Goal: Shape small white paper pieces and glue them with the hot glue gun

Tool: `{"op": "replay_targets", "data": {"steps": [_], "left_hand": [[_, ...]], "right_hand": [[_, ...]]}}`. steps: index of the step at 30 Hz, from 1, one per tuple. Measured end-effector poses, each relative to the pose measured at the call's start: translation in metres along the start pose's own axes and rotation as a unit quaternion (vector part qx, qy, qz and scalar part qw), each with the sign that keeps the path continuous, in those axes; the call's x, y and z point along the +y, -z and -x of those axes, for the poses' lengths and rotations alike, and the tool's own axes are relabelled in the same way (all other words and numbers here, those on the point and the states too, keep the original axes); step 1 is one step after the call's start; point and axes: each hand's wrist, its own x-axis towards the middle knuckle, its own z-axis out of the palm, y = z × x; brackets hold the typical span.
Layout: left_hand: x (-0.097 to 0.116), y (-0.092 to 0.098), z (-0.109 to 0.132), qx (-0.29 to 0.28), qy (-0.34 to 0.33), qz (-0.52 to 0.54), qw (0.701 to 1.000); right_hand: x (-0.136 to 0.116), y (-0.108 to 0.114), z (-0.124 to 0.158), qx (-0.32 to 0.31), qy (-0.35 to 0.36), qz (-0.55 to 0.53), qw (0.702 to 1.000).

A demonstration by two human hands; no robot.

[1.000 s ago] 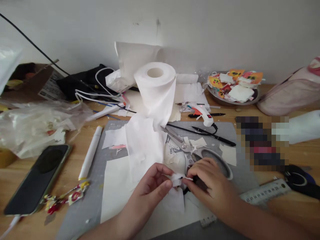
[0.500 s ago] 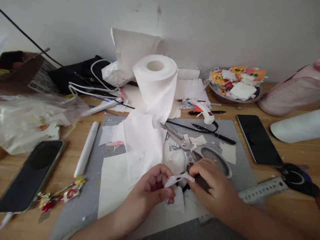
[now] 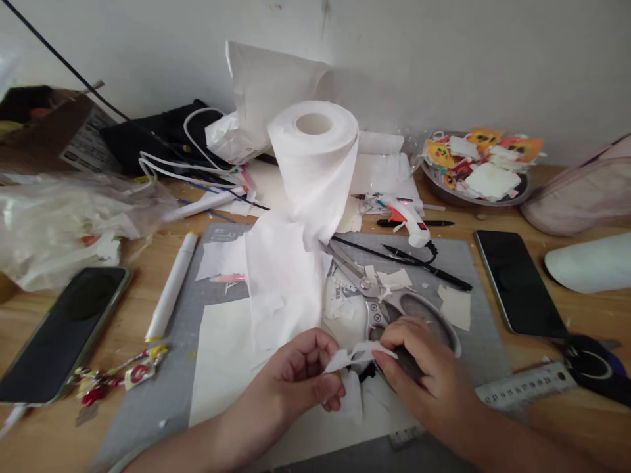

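My left hand (image 3: 290, 378) pinches one end of a small white paper strip (image 3: 369, 349), thumb against the curled fingers. The other end is in the closed fingers of my right hand (image 3: 426, 371). Between the hands the strip is stretched thin, with an opening in its middle. Grey-handled scissors (image 3: 365, 284) lie half open just beyond my right hand, which hides part of their handles. Behind my hands a roll of white tissue paper (image 3: 290, 157) stands upright, its loose sheet (image 3: 283, 282) draped forward over cream card (image 3: 217, 368).
A grey cutting mat (image 3: 162, 387) lies under the work. A glue gun (image 3: 411, 223), black pen (image 3: 446, 276), phone (image 3: 520, 282) and steel ruler (image 3: 527, 384) are on the right. Left are a white marker (image 3: 172, 286), another phone (image 3: 66, 335) and a plastic bag (image 3: 59, 230). A filled bowl (image 3: 468, 197) stands behind.
My hands have drawn slightly apart, and the strip between them is longer with a wider opening. The view has shifted a little.
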Motion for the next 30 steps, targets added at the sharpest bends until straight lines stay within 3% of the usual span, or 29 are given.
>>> {"op": "replay_targets", "data": {"steps": [7,19,24,30], "left_hand": [[0.0082,-0.0019,-0.0021,0.029,0.024,-0.007,0.999],[0.0034,0.0025,-0.0032,0.041,0.02,0.024,0.999],[0.004,-0.0002,-0.0043,0.097,-0.014,0.106,0.989],[0.0081,-0.005,-0.0046,0.152,-0.023,0.136,0.979]], "right_hand": [[0.0053,0.0012,-0.0001,-0.056,0.028,-0.024,0.998],[0.0048,0.0045,-0.0009,-0.084,0.038,-0.026,0.995],[0.0018,0.0055,-0.0007,-0.091,0.063,-0.005,0.994],[-0.0027,0.0042,0.0001,-0.081,0.122,0.047,0.988]]}}
